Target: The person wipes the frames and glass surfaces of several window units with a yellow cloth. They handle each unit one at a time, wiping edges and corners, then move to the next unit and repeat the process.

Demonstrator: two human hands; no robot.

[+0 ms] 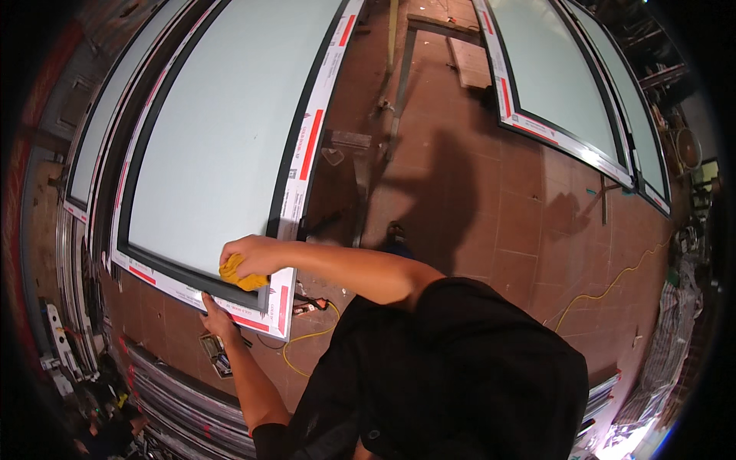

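Observation:
A large framed glass panel (218, 138) lies in front of me, pale glass set in a black inner edge and an outer frame covered with white and red protective film. My right hand (257, 255) is closed around a bunched yellow cloth (244, 274). It presses the cloth against the glass and black edge at the near right corner. At the panel's near edge is my left hand (218, 318), one digit lying on the filmed frame (175, 287) and the others curled at its rim, partly hidden.
Another framed panel (563, 69) stands at the far right, with more frames beside it. A yellow cord (590, 297) crosses the brown tiled floor (475, 215). Below the near edge sits a small box of items (217, 355). Long stacked profiles (184, 406) lie at lower left.

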